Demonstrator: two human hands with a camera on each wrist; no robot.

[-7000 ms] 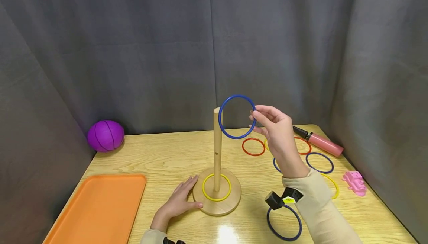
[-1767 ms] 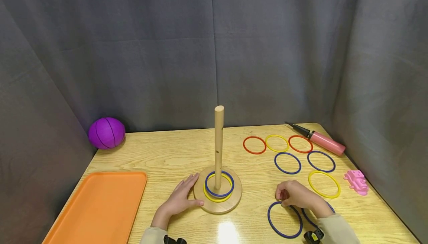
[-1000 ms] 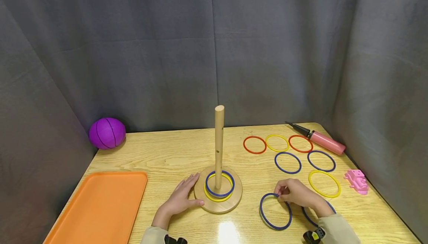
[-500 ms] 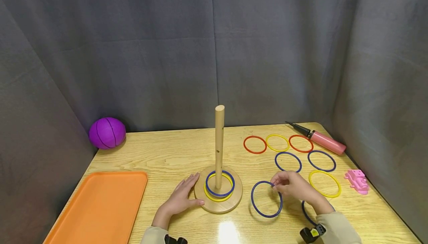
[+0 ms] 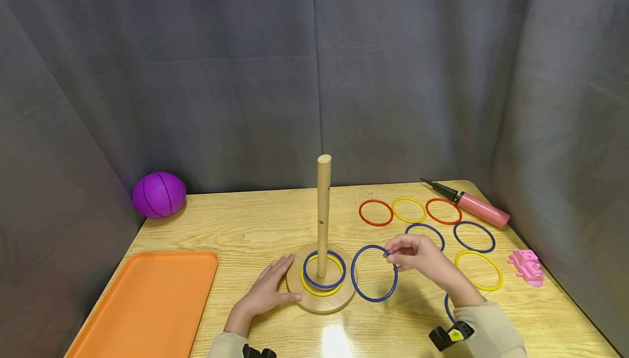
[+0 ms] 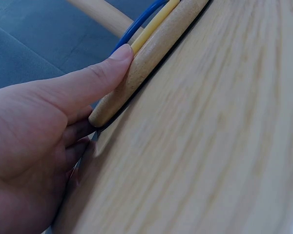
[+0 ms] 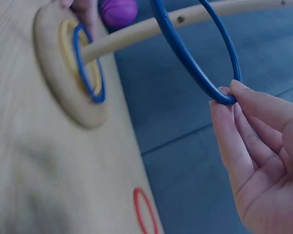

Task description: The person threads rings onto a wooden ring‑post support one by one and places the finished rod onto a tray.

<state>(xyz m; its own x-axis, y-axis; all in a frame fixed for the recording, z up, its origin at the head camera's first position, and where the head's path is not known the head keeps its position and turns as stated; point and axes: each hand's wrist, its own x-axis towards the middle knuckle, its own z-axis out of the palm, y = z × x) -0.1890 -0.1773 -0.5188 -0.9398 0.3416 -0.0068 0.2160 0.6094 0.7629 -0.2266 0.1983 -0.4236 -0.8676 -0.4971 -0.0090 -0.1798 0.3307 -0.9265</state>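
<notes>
My right hand pinches a blue ring between thumb and fingertips. The ring is raised above the table, just right of a wooden ring-toss stand, its left side right by the base. An upright post rises from that round base. Around the post's foot lie a yellow ring and, overlapping it, another blue ring. My left hand rests at the base's left edge with fingers extended. In the left wrist view its thumb presses on the base's rim, while the other fingers are partly hidden behind it.
Several rings lie at the right, among them a red ring and a yellow ring. A blue ring is partly covered by my right forearm. A pink pump, pink toy, orange tray and purple ball surround them.
Earlier, a blue ring went from my right hand onto the post. My right hand then took another blue ring from the front of the table, lifting it leftward and away. The left hand stayed.
</notes>
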